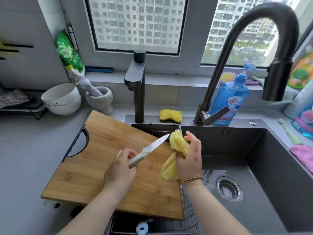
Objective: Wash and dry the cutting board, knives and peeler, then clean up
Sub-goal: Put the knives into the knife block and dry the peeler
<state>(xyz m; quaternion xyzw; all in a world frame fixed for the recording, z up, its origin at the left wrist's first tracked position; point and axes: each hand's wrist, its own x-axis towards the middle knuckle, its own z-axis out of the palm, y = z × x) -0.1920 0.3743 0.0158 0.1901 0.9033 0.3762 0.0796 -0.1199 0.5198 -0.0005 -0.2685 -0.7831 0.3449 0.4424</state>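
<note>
Over the cutting board [94,160], the left hand [121,168] grips the knife [149,150]; the right hand [190,158] clutches a yellow cloth [177,145]. Wiping edgewise could nick fingers.

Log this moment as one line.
left hand: grips knife handle | right hand: grips yellow cloth near blade tip | cutting board: partly over sink

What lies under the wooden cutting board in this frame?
The cutting board bridges the grey counter and the left sink compartment, where a wire rack and a pale blue item show at its near edge. Whatever else sits beneath is covered.
</note>
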